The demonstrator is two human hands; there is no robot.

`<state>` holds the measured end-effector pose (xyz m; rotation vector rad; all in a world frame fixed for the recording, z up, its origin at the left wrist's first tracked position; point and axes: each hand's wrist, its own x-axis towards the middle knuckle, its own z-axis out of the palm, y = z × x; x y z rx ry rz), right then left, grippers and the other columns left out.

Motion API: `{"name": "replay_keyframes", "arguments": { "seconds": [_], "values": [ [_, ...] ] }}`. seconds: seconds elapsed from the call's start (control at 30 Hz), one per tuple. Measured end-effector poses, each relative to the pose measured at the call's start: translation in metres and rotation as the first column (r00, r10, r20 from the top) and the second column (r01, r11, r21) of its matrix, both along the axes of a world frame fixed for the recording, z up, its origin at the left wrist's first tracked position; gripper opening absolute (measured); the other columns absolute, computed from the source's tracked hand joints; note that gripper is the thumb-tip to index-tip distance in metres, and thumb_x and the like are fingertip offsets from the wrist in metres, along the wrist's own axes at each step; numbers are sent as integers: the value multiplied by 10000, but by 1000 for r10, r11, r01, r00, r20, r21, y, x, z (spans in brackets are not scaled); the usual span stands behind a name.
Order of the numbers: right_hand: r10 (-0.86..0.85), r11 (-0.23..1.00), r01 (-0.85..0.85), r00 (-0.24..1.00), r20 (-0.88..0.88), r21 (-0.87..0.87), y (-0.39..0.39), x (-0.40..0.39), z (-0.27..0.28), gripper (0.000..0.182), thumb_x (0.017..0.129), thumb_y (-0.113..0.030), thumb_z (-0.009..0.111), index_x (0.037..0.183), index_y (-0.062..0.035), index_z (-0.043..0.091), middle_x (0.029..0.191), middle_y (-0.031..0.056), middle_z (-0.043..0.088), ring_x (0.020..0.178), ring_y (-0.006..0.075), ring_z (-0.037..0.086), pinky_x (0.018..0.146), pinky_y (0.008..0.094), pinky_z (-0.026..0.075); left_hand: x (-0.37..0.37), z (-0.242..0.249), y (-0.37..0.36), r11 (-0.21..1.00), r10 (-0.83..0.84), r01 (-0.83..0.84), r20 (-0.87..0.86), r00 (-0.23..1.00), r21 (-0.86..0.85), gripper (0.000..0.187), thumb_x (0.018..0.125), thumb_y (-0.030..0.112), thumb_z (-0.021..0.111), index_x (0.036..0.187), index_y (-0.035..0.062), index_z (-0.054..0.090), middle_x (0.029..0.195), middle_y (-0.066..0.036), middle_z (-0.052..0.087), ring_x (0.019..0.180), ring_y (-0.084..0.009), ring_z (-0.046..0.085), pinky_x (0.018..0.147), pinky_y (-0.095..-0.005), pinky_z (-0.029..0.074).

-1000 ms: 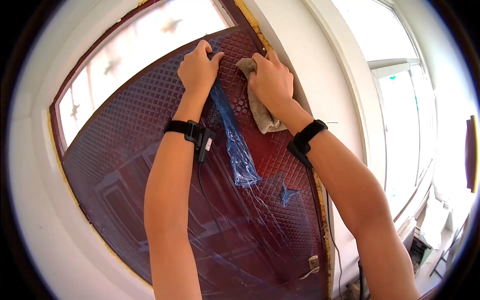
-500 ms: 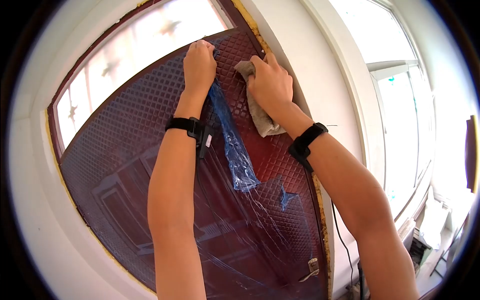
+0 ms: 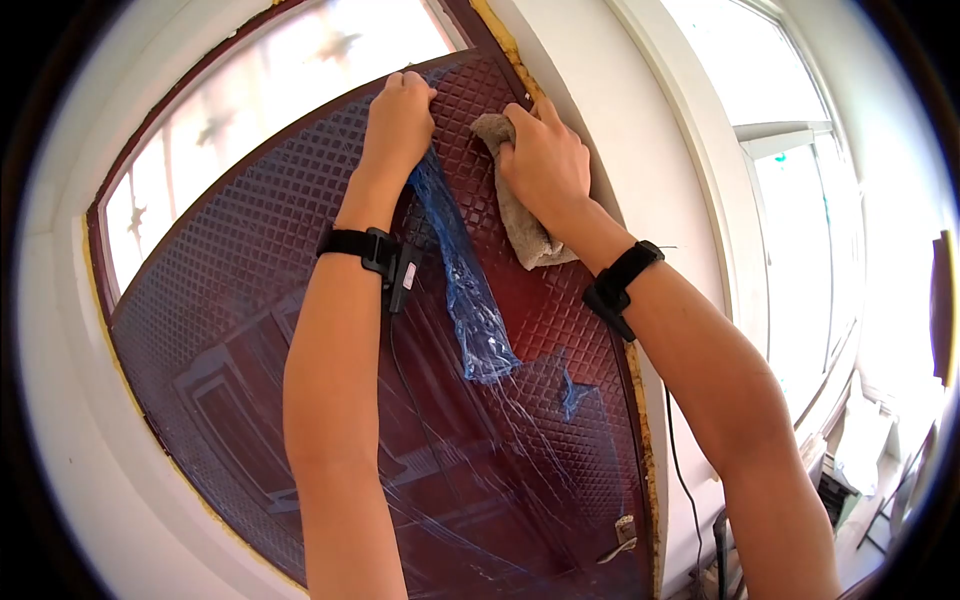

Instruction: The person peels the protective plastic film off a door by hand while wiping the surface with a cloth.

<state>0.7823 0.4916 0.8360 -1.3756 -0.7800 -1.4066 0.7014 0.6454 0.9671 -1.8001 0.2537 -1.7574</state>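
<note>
My left hand (image 3: 402,115) is closed on the upper end of a strip of blue protective film (image 3: 455,260) near the top of a dark red door (image 3: 540,320). The strip hangs down from my fist in a crumpled fold, still joined to the door at its lower end. To the right, my right hand (image 3: 545,165) grips a greyish-brown cloth (image 3: 520,225), which lies against the bare, diamond-patterned surface by the door's edge. Film still covers the door's left and lower parts. A small torn blue scrap sticks to the lower right.
A door handle (image 3: 622,540) juts out at the lower right. Yellow foam (image 3: 645,440) lines the frame. Above the door is a bright window pane (image 3: 270,110). A black cable (image 3: 685,485) hangs along the white wall, and clutter stands at the far right.
My left hand has shifted slightly up and left, with the film in its grip. My right hand and the cloth have barely moved.
</note>
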Motion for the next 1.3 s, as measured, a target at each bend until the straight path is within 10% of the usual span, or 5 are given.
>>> {"name": "replay_keyframes", "arguments": {
  "seconds": [0.37, 0.43, 0.73, 1.07, 1.3],
  "values": [
    [-1, 1000, 1, 1000, 7, 10, 1, 3, 0, 219, 914, -144, 683, 1126, -88, 683, 1188, 179, 621, 1020, 416, 715, 841, 525, 598, -9, -17, -17, 976, -167, 174, 64, 984, -128, 299, 1031, 287, 683, 987, -2, 618, 950, -224, 679, 857, -406, 707, 767, -478, 567],
    [-7, 1000, 7, 1000, -8, -7, 0, 1, 0, 225, 914, -146, 686, 1134, -97, 686, 1186, 177, 624, 1024, 407, 714, 838, 526, 598, -12, -26, -23, 963, 249, -231, 134, 959, -139, 237, 1050, 229, 638, 993, 3, 675, 990, -175, 703, 809, -341, 727, 698, -420, 591],
    [-113, 991, 127, 965, 237, -43, 8, 0, 13, 222, 905, -148, 696, 1124, -122, 727, 1147, 128, 665, 1015, 371, 716, 864, 497, 591, -5, -16, 11, 999, 31, -27, 164, 986, -27, 266, 1076, 276, 561, 917, 64, 583, 866, -154, 669, 797, -406, 689, 689, -517, 540],
    [36, 979, 46, 919, 392, -197, 15, 4, 67, 335, 871, -87, 637, 1164, -156, 785, 1139, 122, 724, 1055, 368, 711, 931, 488, 575, 3, -14, 22, 983, -157, 116, 331, 931, 141, 232, 1033, 217, 622, 867, 58, 590, 801, -110, 684, 693, -339, 706, 609, -431, 553],
    [54, 975, 35, 919, 390, -217, 15, 8, 87, 355, 865, -102, 634, 1178, -161, 790, 1130, 143, 735, 1074, 382, 709, 955, 494, 569, -9, -29, 5, 989, -44, 94, 392, 919, -110, 278, 1009, 262, 622, 822, 56, 621, 812, -152, 690, 752, -379, 703, 647, -476, 542]
  ]
}}
